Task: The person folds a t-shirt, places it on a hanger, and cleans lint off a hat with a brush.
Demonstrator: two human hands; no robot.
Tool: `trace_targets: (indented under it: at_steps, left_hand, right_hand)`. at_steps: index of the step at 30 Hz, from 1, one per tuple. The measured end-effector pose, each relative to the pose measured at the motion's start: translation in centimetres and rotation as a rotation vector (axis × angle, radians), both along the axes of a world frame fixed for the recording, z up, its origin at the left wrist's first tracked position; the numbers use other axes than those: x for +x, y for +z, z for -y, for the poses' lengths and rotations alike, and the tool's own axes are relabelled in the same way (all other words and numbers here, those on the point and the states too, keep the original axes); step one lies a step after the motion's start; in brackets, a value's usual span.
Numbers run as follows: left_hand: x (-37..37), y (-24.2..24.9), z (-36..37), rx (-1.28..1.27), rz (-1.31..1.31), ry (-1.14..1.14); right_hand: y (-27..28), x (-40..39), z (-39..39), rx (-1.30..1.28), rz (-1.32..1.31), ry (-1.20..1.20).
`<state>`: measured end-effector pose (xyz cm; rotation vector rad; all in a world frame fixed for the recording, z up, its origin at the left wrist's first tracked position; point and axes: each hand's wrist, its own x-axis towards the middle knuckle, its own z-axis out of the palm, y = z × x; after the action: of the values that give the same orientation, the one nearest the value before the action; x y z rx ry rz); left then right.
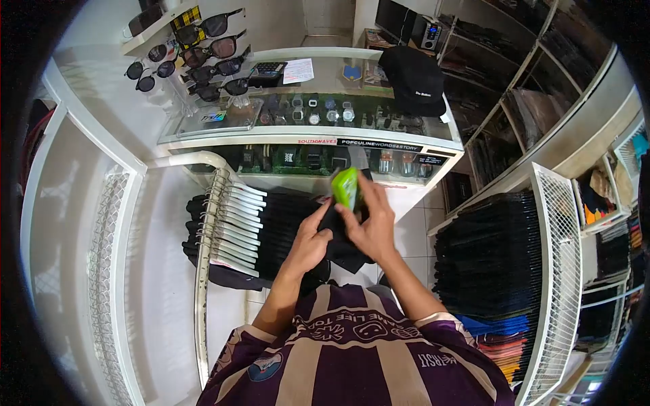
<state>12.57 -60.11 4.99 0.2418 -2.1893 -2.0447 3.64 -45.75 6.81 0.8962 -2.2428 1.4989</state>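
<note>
The right hand [371, 227] holds a bright green tag [346, 187] pinched between its fingers [352, 215], the thumb pressing from the near side. The tag is a narrow, flat piece whose long axis runs close to upright in the head view, its upper end tipped slightly away from the person and toward the glass worktop [305, 139] ahead. Its lower end disappears into the grip. The left hand [308, 245] is closed on a dark folded garment [338, 237], fingers curled over its upper edge, just beside and touching the right hand; the tag sits at the top of this same garment, above both hands. Below and to the left, a row of black clothes on white hangers [230, 216] hangs from a curved white rail [200, 284], close under the left forearm. The worktop beyond is a display case with watches [318, 111] under the glass, a black cap [413, 81] resting on its right part, and a rack of sunglasses [203, 57] on its left. To the right, a white mesh rack [555, 271] holds a dense stack of dark folded clothes [491, 257].
</note>
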Motion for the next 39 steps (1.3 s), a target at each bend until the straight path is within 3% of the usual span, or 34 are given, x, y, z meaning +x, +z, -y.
trace_targets:
  at_steps: [1, 2, 4, 6, 8, 10, 11, 12, 14, 17, 18, 20, 22, 23, 26, 28, 30, 36, 39]
  left_hand:
    - [-0.2, -0.2, 0.3, -0.002, -0.001, -0.001]
    - [-0.4, -0.6, 0.6, 0.03, -0.013, 0.021]
    - [-0.2, -0.5, 0.5, 0.062, -0.015, 0.045]
    - [0.0, -0.1, -0.3, 0.151, -0.024, -0.005]
    - [0.0, -1.0, -0.5, 0.127, -0.064, -0.017]
    - [-0.1, -1.3, -0.2, 0.121, -0.007, -0.026]
    - [-0.1, -1.0, -0.3, -0.047, -0.067, 0.101]
    - [-0.1, -0.3, 0.4, 0.09, 0.041, 0.054]
    - [-0.2, -0.8, 0.7, 0.128, -0.012, 0.055]
    - [0.1, -1.1, 0.0, 0.129, -0.089, 0.001]
    - [0.1, -0.8, -0.3, 0.131, -0.09, -0.004]
    - [0.1, 0.1, -0.7, 0.164, -0.065, -0.057]
    - [-0.1, -1.2, 0.0, 0.192, 0.009, -0.025]
    - [-0.2, -1.8, 0.5, 0.255, 0.006, -0.008]
    - [-0.3, -3.5, 0.4, 0.289, -0.014, 0.013]
    - [-0.2, -2.0, -0.7, 0.4, 0.031, 0.009]
    - [0.0, -1.9, -1.6, 0.426, 0.091, 0.026]
    - [0.0, -3.7, -4.0, 0.546, 0.07, -0.189]
    - [0.1, -3.4, -4.8, 0.378, 0.075, -0.271]
  right_hand:
    - [0.0, 0.8, -0.3, 0.003, 0.132, 0.085]
    - [-1.0, 0.4, -0.4, 0.013, 0.004, 0.154]
    - [0.5, 0.5, -1.2, 0.048, 0.139, 0.195]
    - [0.4, -0.9, -1.1, 0.024, -0.049, -0.02]
    - [0.4, -1.7, -0.8, -0.01, -0.045, -0.135]
    - [-0.4, -0.5, -0.4, 0.028, -0.013, -0.078]
    - [-1.2, 0.3, -0.3, -0.038, 0.092, 0.039]
    - [-0.9, 0.9, -0.9, -0.02, 0.143, 0.163]
    - [-1.4, 0.5, -1.2, 0.001, 0.147, 0.292]
    - [0.0, -1.5, -1.4, -0.003, -0.044, 0.002]
    - [0.5, -1.7, -1.4, 0.002, 0.035, -0.077]
    - [-1.1, -1.5, -0.9, -0.011, -0.022, -0.111]
    - [-2.0, 0.2, -0.8, -0.017, 0.095, 0.032]
    - [-2.2, 0.4, -1.5, -0.07, 0.321, 0.192]
    - [-1.8, 0.4, -3.6, -0.084, 0.291, 0.163]
    - [-2.0, -1.0, -5.5, -0.114, 0.209, -0.026]
    - [-3.1, -2.4, -7.3, -0.346, 0.365, 0.004]
    - [-4.2, -2.8, -11.0, -0.284, 0.571, 0.226]
    - [-3.6, -2.5, -11.0, -0.281, 0.563, 0.219]
